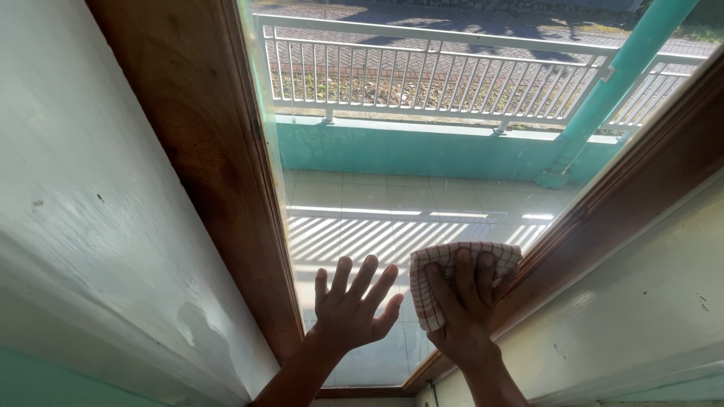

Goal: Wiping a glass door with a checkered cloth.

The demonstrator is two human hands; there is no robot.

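— On the window glass (392,173), what touches it?
— Left hand (348,313) lies flat, fingers spread apart. Right hand (466,309) presses the checked cloth (437,264) near the right wooden frame (603,218).
— And beyond?
— White railing (430,71), turquoise post (615,83).

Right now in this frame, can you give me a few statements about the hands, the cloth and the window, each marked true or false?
1. The right hand presses a red-checked white cloth against the window pane. True.
2. The left hand holds a spray bottle. False: it is bare, flat on the glass with fingers spread.
3. The cloth is near the pane's lower right, beside the wooden frame. True.
4. The window frame is white metal. False: it is brown wood; the white metal is the railing outside.
5. Striped shadows lie on the tiled floor outside. True.
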